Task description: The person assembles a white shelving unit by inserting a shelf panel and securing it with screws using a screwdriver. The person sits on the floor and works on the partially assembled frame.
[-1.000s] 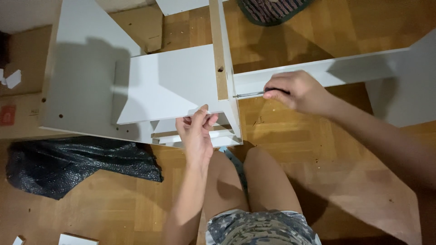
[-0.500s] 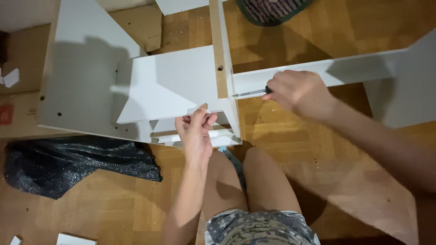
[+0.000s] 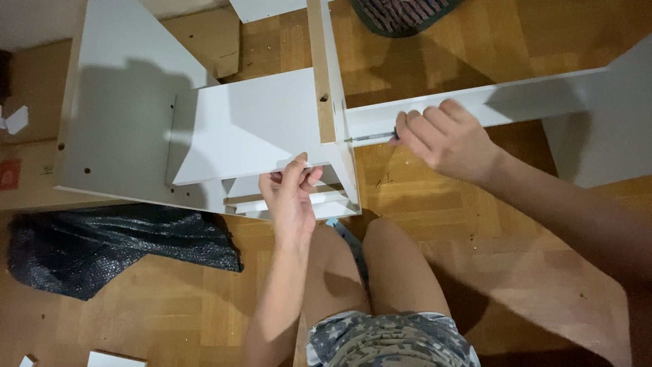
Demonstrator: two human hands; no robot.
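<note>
Left hand (image 3: 291, 194) pinching white shelf panel (image 3: 251, 126) edge, right hand (image 3: 445, 139) fisted round screwdriver (image 3: 372, 137)

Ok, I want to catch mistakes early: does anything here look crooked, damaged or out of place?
Nothing looks broken. The left hand grips the near edge of the white shelf panel. The right hand holds a screwdriver to the upright divider. Only clutter stands out: a crumpled black plastic sheet and white scraps on the wooden floor.
</note>
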